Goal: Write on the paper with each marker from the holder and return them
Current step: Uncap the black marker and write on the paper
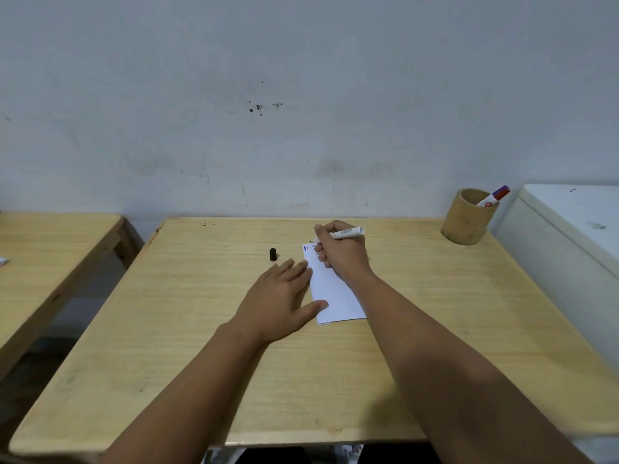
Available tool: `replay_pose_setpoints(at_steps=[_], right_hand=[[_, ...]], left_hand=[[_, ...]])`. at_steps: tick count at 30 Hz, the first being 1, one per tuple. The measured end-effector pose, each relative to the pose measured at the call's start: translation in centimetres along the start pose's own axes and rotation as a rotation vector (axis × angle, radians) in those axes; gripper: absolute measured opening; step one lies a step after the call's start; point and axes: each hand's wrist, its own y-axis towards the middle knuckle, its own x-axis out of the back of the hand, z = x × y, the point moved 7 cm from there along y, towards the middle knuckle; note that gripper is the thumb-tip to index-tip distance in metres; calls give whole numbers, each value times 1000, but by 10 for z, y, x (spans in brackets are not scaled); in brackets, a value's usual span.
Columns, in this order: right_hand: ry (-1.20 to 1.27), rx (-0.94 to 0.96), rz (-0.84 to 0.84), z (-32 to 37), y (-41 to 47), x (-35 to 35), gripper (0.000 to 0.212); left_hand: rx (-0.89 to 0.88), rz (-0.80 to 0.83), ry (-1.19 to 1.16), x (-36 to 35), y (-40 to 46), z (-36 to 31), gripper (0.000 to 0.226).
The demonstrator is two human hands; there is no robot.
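A white sheet of paper (335, 296) lies on the wooden table (201, 329); short blue and red marks show at its far left corner. My right hand (340, 251) grips an uncapped white marker (346, 233), tip down at the paper's far edge. My left hand (281, 296) rests flat, fingers spread, pressing the paper's left edge. A black cap (273, 254) lies on the table left of the paper. At the far right corner stands a bamboo holder (465, 219) with markers (495, 197) with blue and red caps sticking out of it.
A white cabinet or appliance (569, 242) stands against the table's right side. A second wooden table (50, 249) sits to the left across a gap. A grey wall runs right behind the tables.
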Motion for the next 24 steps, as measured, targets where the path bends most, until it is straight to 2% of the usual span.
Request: replay_pose_setpoints(at_steps=[10, 24], right_hand=[[-96, 30, -30, -13, 2, 2, 28], [-214, 99, -13, -9, 3, -1, 25]], left_hand=[[78, 47, 15, -10, -4, 6, 94], [73, 28, 8, -8, -5, 5, 94]])
